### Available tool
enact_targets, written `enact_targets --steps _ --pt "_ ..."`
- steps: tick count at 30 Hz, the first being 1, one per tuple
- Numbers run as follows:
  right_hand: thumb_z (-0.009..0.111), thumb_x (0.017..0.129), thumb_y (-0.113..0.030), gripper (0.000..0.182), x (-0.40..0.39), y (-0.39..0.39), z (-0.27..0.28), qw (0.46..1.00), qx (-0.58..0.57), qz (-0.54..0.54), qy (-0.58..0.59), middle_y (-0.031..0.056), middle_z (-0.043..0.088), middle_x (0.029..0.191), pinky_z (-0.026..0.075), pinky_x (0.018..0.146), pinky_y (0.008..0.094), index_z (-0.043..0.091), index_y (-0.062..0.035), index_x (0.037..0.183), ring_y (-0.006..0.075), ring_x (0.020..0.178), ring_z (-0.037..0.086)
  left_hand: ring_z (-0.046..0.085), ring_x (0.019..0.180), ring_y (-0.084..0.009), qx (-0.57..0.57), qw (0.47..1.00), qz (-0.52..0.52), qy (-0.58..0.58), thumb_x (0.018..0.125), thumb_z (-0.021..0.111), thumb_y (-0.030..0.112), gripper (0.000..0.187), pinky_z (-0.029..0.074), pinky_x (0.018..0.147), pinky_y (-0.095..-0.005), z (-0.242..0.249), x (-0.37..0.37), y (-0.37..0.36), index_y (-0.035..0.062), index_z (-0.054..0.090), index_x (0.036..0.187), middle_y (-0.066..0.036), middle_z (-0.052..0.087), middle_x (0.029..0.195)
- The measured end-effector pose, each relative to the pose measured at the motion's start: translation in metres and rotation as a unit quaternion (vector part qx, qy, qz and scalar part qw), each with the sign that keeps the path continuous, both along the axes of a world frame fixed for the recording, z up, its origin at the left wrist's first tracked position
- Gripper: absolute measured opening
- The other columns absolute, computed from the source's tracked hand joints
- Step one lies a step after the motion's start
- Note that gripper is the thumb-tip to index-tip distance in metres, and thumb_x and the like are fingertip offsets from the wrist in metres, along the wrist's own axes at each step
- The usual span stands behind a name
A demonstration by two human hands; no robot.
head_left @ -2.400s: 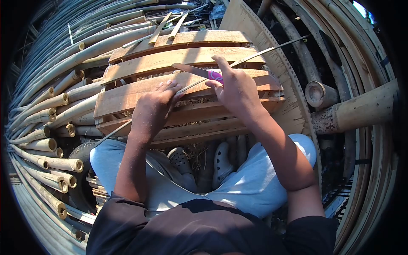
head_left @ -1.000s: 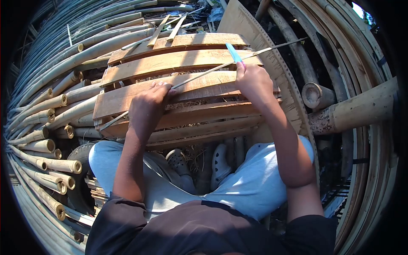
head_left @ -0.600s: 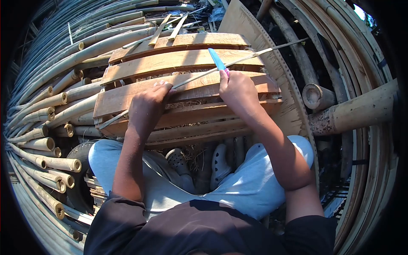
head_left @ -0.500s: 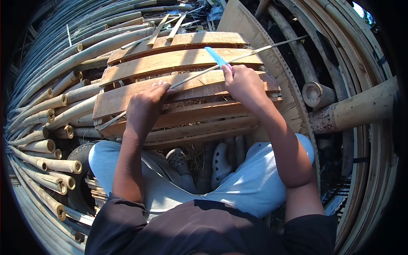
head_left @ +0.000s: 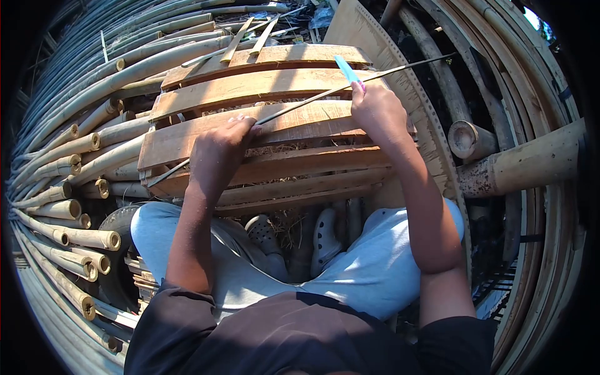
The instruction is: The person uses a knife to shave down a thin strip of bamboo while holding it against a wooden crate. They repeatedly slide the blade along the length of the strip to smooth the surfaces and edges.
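A long thin bamboo strip (head_left: 306, 102) runs slantwise over a slatted wooden bench (head_left: 250, 83), its far end past the bench's right side. My left hand (head_left: 220, 145) is closed around the strip near the bench's left front, and the strip's tail shows below the wrist. My right hand (head_left: 380, 111) grips a knife (head_left: 345, 67) with a light-blue blade and a bit of pink handle showing. The blade points up and left, and its lower part meets the strip just ahead of my right fist.
Bamboo poles (head_left: 100, 240) are stacked along the left, cut ends toward me. Two short flat slats (head_left: 265, 36) lie at the bench's back edge. A curved wooden board (head_left: 431, 140) stands right of the bench, with a thick bamboo pole (head_left: 525, 161) beyond it.
My right hand has slid rightward along the strip with the knife, away from my left hand. My left hand stays nearly in place on the strip.
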State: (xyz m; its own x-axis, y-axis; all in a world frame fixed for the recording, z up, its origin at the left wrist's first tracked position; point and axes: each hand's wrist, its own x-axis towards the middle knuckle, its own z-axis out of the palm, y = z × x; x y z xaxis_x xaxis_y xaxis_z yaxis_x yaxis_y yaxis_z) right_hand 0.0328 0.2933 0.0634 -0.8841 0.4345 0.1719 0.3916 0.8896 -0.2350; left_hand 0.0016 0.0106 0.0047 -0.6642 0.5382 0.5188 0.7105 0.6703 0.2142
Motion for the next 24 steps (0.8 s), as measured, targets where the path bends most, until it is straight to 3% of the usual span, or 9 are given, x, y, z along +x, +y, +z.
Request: enact_targets --steps 2,4,6,8,12,14,19,21,24 --pt "0.049 0.106 -0.039 0.049 -0.007 0.02 0.002 0.998 -0.007 -0.056 -0.01 0.0278 0.073 0.089 0.057 0.081 0.0537 0.075 0.0019 0.099 0.0444 0.088 0.073 0.074 0.085 -0.0307 0.002 1.0 -0.004 0.0 0.098 0.064 0.02 0.013 0.059 0.068 -0.0414 0.002 0.001 0.002 0.0098 0.069 0.103 -0.012 0.075 0.1" --pt "0.048 0.106 -0.038 0.05 -0.003 0.004 0.001 0.999 -0.016 -0.037 0.006 0.0283 0.073 0.088 0.057 0.081 0.0537 0.075 0.003 0.097 0.0452 0.087 0.072 0.073 0.085 -0.0342 0.014 1.0 -0.007 -0.006 0.099 0.064 0.021 0.014 0.058 0.068 -0.0432 0.001 0.0 0.003 0.0085 0.069 0.103 -0.015 0.074 0.098" --pt "0.05 0.106 -0.037 0.047 0.003 -0.033 -0.005 0.996 -0.07 0.037 -0.031 0.0284 0.071 0.082 0.057 0.079 0.0547 0.075 0.0019 0.095 0.0463 0.082 0.072 0.072 0.084 -0.0376 0.025 1.0 -0.009 -0.013 0.1 0.065 0.022 0.015 0.057 0.069 -0.0449 -0.001 -0.001 0.003 0.0072 0.069 0.103 -0.018 0.073 0.095" --pt "0.05 0.105 -0.036 0.046 0.018 -0.069 -0.011 0.988 -0.095 0.118 -0.019 0.0255 0.073 0.081 0.058 0.077 0.0541 0.076 -0.0001 0.094 0.0441 0.078 0.073 0.074 0.085 -0.0305 0.002 1.0 -0.005 0.016 0.098 0.065 0.023 0.014 0.059 0.068 -0.0413 -0.004 -0.003 0.0 0.0098 0.068 0.102 -0.011 0.075 0.099" --pt "0.05 0.105 -0.036 0.047 0.016 -0.059 -0.002 0.981 -0.126 0.138 -0.06 0.0282 0.072 0.084 0.056 0.083 0.0548 0.075 0.0029 0.096 0.0451 0.087 0.073 0.074 0.085 -0.0314 0.0 1.0 -0.004 -0.012 0.098 0.065 0.024 0.014 0.061 0.074 -0.0424 -0.002 -0.003 -0.001 0.0104 0.068 0.102 -0.012 0.076 0.099" --pt "0.049 0.104 -0.036 0.05 0.007 -0.035 0.008 0.992 -0.094 0.051 -0.071 0.0276 0.074 0.092 0.056 0.086 0.0532 0.075 0.0047 0.094 0.0448 0.091 0.073 0.074 0.084 -0.0326 0.01 0.997 -0.016 0.073 0.098 0.065 0.024 0.014 0.062 0.082 -0.0437 -0.01 -0.008 -0.002 0.0106 0.068 0.101 -0.013 0.076 0.099" --pt "0.047 0.104 -0.034 0.048 0.005 0.001 0.02 0.999 -0.029 -0.01 -0.032 0.028 0.074 0.095 0.056 0.089 0.053 0.074 0.0053 0.1 0.0452 0.094 0.072 0.075 0.089 -0.0327 -0.011 0.999 -0.009 0.042 0.098 0.065 0.023 0.014 0.061 0.086 -0.0446 -0.004 -0.007 0.0 0.0098 0.068 0.101 -0.014 0.075 0.101" --pt "0.051 0.102 -0.03 0.041 0.011 -0.021 0.013 0.999 -0.016 0.024 -0.033 0.026 0.074 0.092 0.058 0.084 0.0518 0.075 0.0029 0.094 0.0417 0.089 0.074 0.075 0.091 -0.0324 -0.015 0.999 -0.013 0.039 0.098 0.065 0.022 0.013 0.061 0.084 -0.0439 -0.004 -0.005 0.002 0.0096 0.068 0.102 -0.014 0.075 0.102" --pt "0.051 0.103 -0.029 0.039 0.022 -0.067 -0.009 0.982 -0.098 0.154 -0.041 0.0267 0.073 0.085 0.057 0.082 0.0543 0.074 0.0024 0.095 0.0451 0.085 0.072 0.072 0.089 -0.0371 0.007 1.0 -0.003 -0.03 0.098 0.067 0.02 0.014 0.061 0.08 -0.044 0.002 0.002 0.003 0.0069 0.069 0.103 -0.018 0.074 0.098"
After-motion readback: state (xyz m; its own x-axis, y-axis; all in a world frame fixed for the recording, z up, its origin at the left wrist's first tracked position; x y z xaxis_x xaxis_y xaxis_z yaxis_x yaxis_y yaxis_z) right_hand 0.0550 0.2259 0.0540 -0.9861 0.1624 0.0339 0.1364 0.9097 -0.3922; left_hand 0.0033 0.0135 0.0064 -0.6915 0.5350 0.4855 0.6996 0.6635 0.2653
